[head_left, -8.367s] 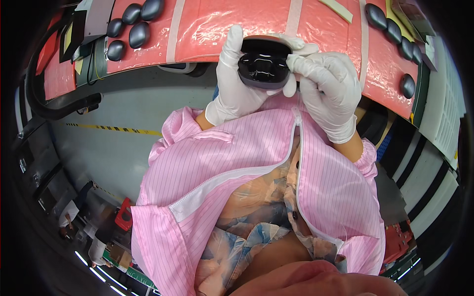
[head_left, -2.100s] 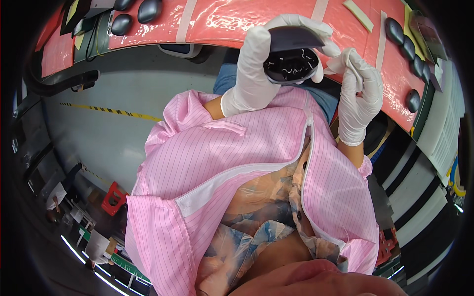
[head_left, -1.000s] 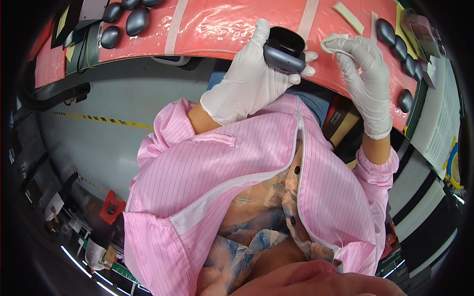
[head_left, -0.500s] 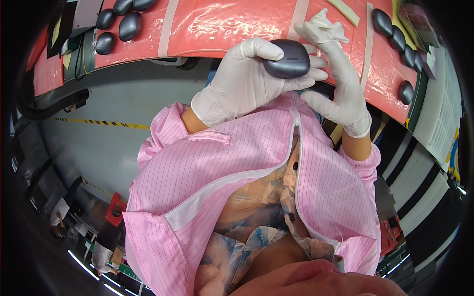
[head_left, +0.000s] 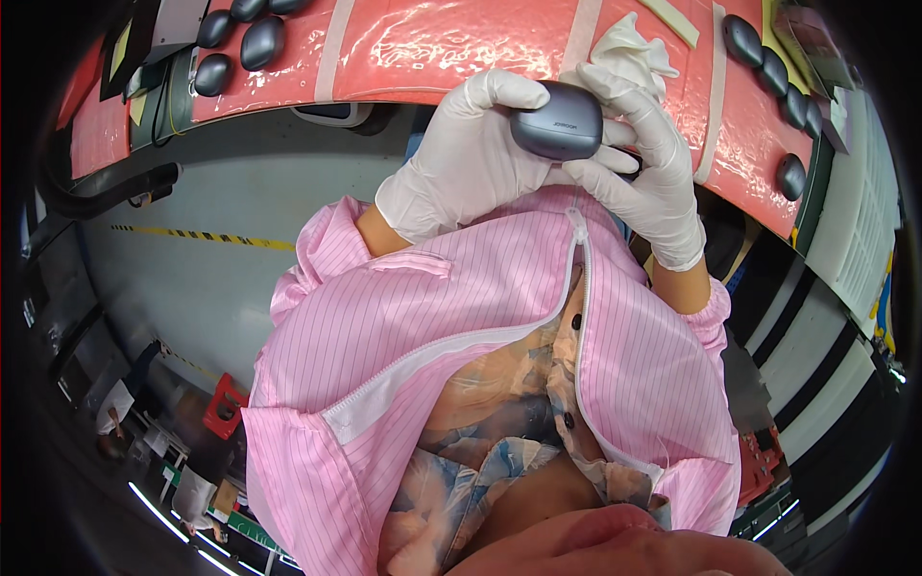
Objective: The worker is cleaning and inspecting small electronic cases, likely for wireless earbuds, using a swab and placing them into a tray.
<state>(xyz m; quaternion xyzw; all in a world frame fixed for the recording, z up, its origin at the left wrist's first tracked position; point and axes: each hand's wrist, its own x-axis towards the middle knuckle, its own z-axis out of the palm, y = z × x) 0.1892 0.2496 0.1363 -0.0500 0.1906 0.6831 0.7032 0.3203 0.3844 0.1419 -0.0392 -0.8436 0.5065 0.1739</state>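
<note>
A dark grey-blue, glossy, rounded earbud charging case (head_left: 557,123) is held up at the near edge of the table. My left hand (head_left: 471,158), in a white glove, is closed on it from the left, thumb at the top edge and fingers underneath. My right hand (head_left: 653,158), gloved too, curls round its right side, with a fingertip by the upper corner and the thumb by the lower edge. Something dark shows between the right fingers, too hidden to name. Just beyond that hand a crumpled white cloth (head_left: 634,56) lies on the table.
A pink-red covered table (head_left: 423,58) with pale tape strips curves across the far side. Several similar cases (head_left: 262,43) sit at its left, and more cases (head_left: 771,72) line its right side. A black curved bar (head_left: 115,197) juts in at the left.
My right hand has come left and closed in on the charging case. The case has tilted, so more of its broad face shows. The white cloth stays on the table.
</note>
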